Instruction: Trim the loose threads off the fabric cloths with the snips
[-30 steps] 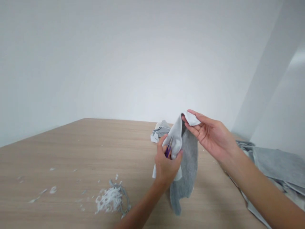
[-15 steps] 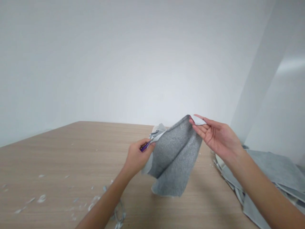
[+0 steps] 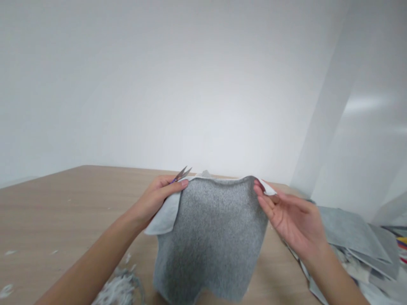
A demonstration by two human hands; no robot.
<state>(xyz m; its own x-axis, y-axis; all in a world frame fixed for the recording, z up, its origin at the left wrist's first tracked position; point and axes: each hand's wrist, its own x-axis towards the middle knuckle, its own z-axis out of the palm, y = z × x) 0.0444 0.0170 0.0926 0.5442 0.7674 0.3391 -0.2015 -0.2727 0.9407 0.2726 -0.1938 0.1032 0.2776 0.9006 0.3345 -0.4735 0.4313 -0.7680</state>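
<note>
A grey piece of fabric (image 3: 219, 224) hangs spread between my two hands above the table, its upper edge nearly level. At its upper left corner, my left hand (image 3: 159, 195) is closed on the cloth and also keeps hold of small scissors (image 3: 182, 174). The scissor blades point up past the fingers, slightly apart. A pale flap of the cloth folds over beneath that hand. My right hand (image 3: 291, 216) pinches the upper right corner, where the white underside turns outward. Its other fingers are loosely extended.
Stacked grey fabric pieces (image 3: 352, 233) lie on the right of the wooden table (image 3: 79, 199). A heap of pale scraps and threads (image 3: 119, 288) sits at the near left, with small bits scattered around. A white wall (image 3: 190, 84) stands behind.
My left hand has moved left and the fabric is now stretched wider and flatter. The scissor blades have come into view. The camera view has shifted slightly.
</note>
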